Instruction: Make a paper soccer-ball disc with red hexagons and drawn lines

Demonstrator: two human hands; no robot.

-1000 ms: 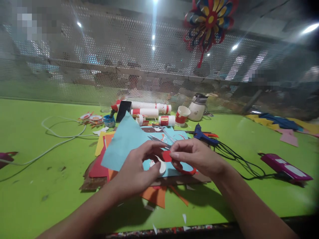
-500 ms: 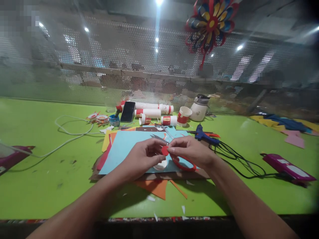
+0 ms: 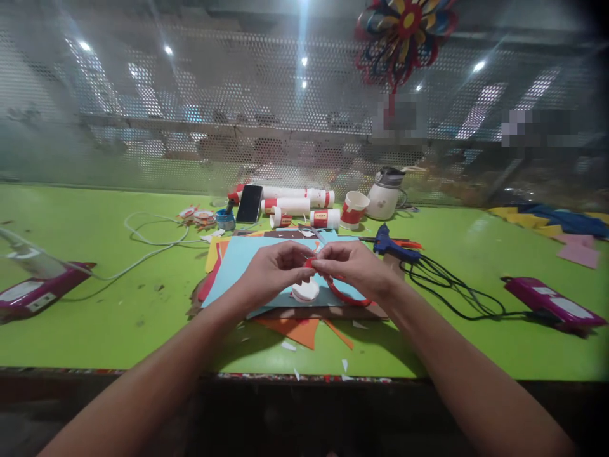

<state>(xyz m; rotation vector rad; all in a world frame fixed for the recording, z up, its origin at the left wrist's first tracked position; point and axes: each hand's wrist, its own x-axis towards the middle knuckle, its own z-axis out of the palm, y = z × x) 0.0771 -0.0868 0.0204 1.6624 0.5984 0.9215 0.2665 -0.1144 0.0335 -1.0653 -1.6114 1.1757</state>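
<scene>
Between my two hands is a small red paper piece (image 3: 310,262), pinched at its edges and seen nearly edge-on. My left hand (image 3: 273,270) closes its thumb and fingers on one side of it. The fingertips of my right hand (image 3: 354,266) grip the other side. Below them, a white round disc (image 3: 305,291) lies on a light blue sheet (image 3: 238,270). Scissors with a red handle (image 3: 349,296) rest on the sheet under my right hand, their blades partly hidden by it.
Behind the sheets stand white-and-red paper tubes (image 3: 288,206), a phone (image 3: 249,203), a blue jar (image 3: 225,219), a paper cup (image 3: 354,209) and a white jug (image 3: 384,193). A blue glue gun (image 3: 394,246) trails cables to a purple power strip (image 3: 554,304). Orange scraps (image 3: 290,331) lie in front.
The view has shifted, showing more of the table's front edge and of the left power strip. The red piece has turned from face-on to nearly edge-on between my fingers.
</scene>
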